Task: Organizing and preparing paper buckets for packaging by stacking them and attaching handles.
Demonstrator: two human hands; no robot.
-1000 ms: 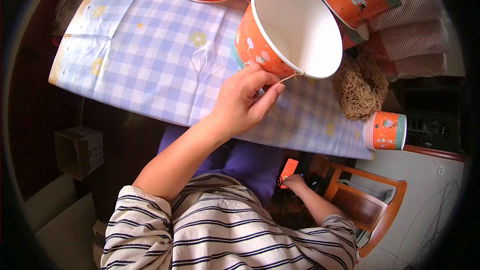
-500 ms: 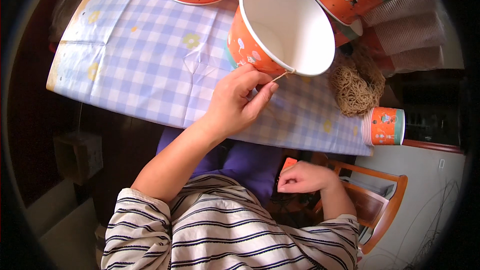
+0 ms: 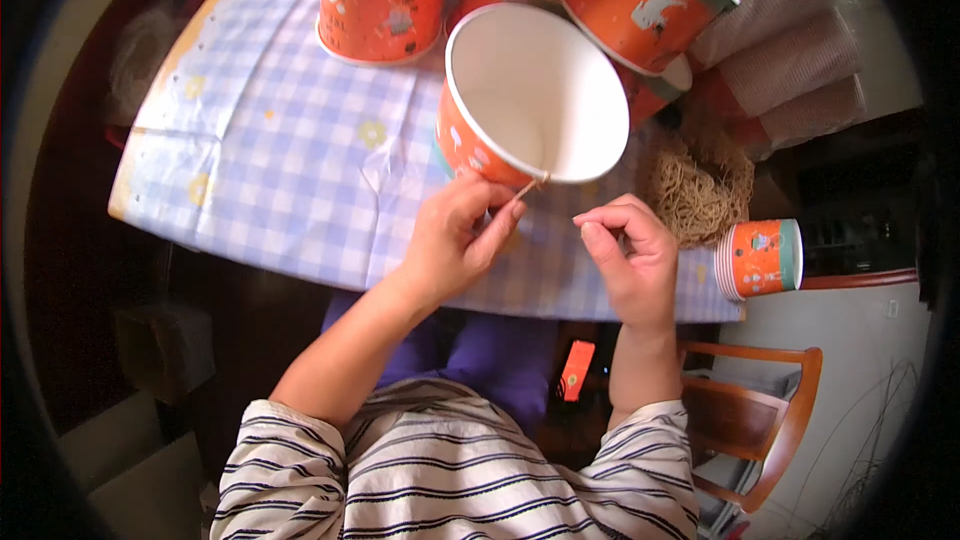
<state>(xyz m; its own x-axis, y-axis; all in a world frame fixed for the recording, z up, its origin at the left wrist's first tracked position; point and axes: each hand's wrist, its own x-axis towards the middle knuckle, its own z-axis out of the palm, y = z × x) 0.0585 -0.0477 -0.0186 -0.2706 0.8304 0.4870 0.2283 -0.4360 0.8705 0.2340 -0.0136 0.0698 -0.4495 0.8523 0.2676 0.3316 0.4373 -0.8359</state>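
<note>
A large orange paper bucket point(image 3: 478, 135) with a white inside is tipped toward me on the checked cloth. A short piece of tan twine point(image 3: 533, 186) is fixed at its near rim. My left hand point(image 3: 452, 235) pinches the twine's end between thumb and fingers, close against the bucket's side. To the right, my right hand point(image 3: 632, 255) is raised over the table edge, apart from the bucket. Its thumb and forefinger are drawn together; anything between them is too small to make out. Beyond it lies a loose heap of tan twine point(image 3: 690, 190).
More orange paper buckets point(image 3: 385, 15) stand at the back. Clear-wrapped stacks of cups point(image 3: 790, 70) lie at the far right. A small stack of orange cups point(image 3: 762, 258) lies on the right table edge. Below the right side are a wooden chair point(image 3: 735, 410) and an orange object point(image 3: 577, 370).
My right hand has come up from below the table to beside the bucket, its fingers pinched. My left hand keeps its pinch on the twine. The whole view has shifted, showing more of the back.
</note>
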